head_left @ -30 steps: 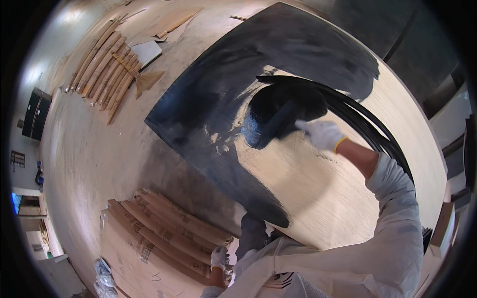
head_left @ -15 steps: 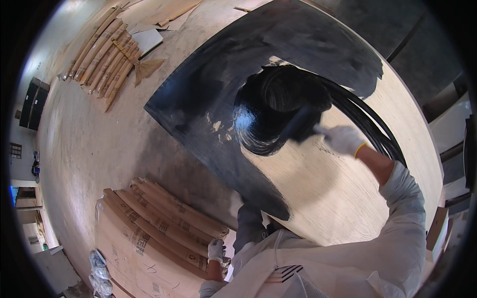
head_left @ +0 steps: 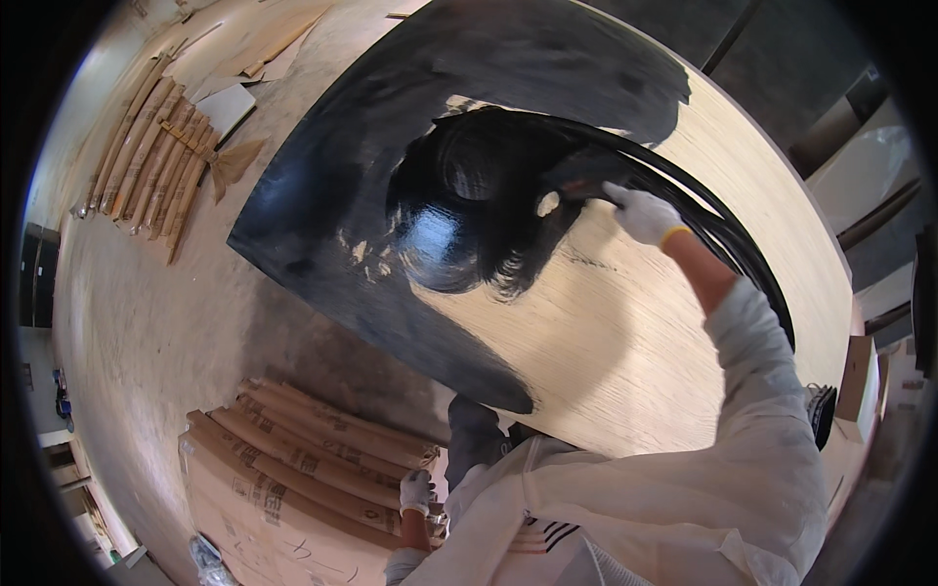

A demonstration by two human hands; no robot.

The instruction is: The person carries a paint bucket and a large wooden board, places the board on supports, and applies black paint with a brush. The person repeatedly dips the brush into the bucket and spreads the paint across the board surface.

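My right hand (head_left: 645,215), in a white glove with a yellow cuff edge, is closed on the handle of a broad spreading tool (head_left: 578,188) coated in black. The tool lies against the pale wood-grained panel (head_left: 586,361), in wet black paint (head_left: 435,234). Its exact kind is hard to make out. Long glossy black strokes (head_left: 728,220) curve from it along the panel's right side; duller black covers the far and left parts. Low on the left, my gloved left hand (head_left: 416,488) has curled fingers beside the ends of brown cardboard packages (head_left: 303,464). Whether it holds anything is hidden.
Cardboard packages lie stacked close at my lower left. Another bundle of long cardboard-wrapped pieces (head_left: 147,161) lies on the concrete floor (head_left: 147,361) at the far left. A brown box (head_left: 858,391) stands past the panel's right edge. Clear plastic wrap (head_left: 210,562) lies at the lower left.
My right hand has carried the spreading tool farther up along the black strokes, baring a small pale patch beside it. The whole view has shifted, so the panel sits more to the left.
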